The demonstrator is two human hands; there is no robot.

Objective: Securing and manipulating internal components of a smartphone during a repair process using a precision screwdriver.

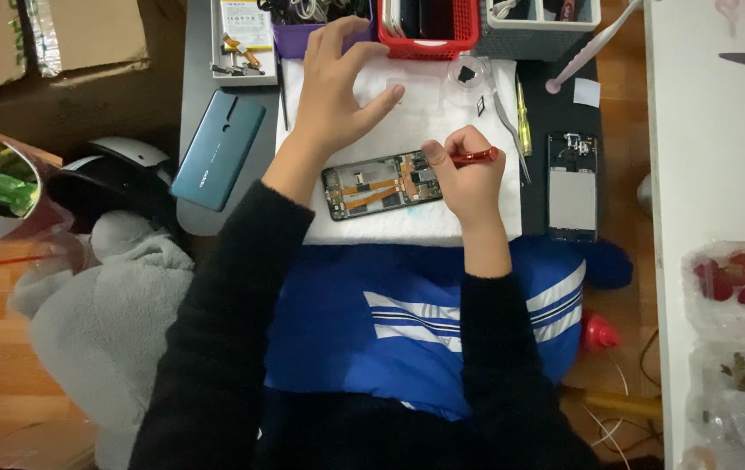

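Note:
An opened phone (370,186) with orange flex cables showing lies on a white cloth (407,96) on a dark low table. My right hand (466,178) grips a red-handled screwdriver (474,157), its tip down on the phone's right end. My left hand (335,83) hovers above the cloth just beyond the phone, fingers spread, holding nothing.
A teal phone back cover (218,150) lies left of the cloth. Another phone part (572,185) lies on the right, with tweezers (504,117) and a yellow screwdriver (524,126) between. Red basket (430,36), purple bin, parts tray (243,43) at the back. Strawberries (738,278) on a white surface at right.

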